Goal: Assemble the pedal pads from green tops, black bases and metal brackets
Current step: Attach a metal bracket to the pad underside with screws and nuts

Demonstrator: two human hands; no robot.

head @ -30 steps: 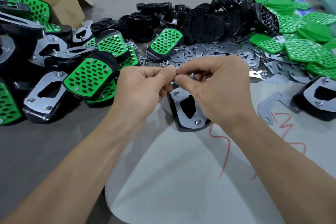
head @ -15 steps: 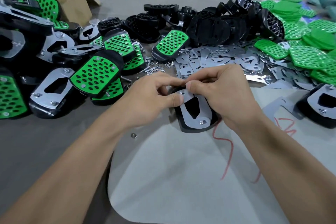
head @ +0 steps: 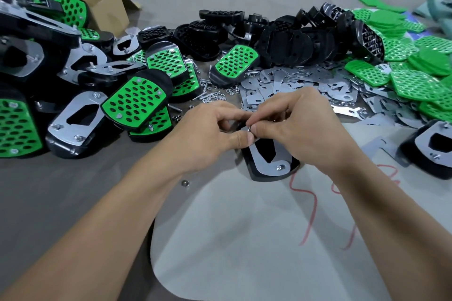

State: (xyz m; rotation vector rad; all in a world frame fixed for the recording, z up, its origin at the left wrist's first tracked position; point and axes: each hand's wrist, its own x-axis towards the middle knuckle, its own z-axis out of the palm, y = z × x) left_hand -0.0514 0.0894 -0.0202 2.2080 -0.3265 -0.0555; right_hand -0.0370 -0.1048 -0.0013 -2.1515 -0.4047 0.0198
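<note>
Your right hand (head: pixel 300 127) is pinching a small nut (head: pixel 249 127) between thumb and forefinger, right at the far end of the metal bracket (head: pixel 264 166). Your left hand (head: pixel 208 134) is gripping that same end, thumb pressing down on the bracket and fingers curling over it. The bracket is lying face up on its black base (head: pixel 254 175), which is resting on the pale sheet (head: pixel 244 239) before you. Loose brackets (head: pixel 293 85) are lying heaped just beyond, green tops (head: pixel 411 80) are piling up to the right, and finished pads (head: pixel 134 102) to the left.
</note>
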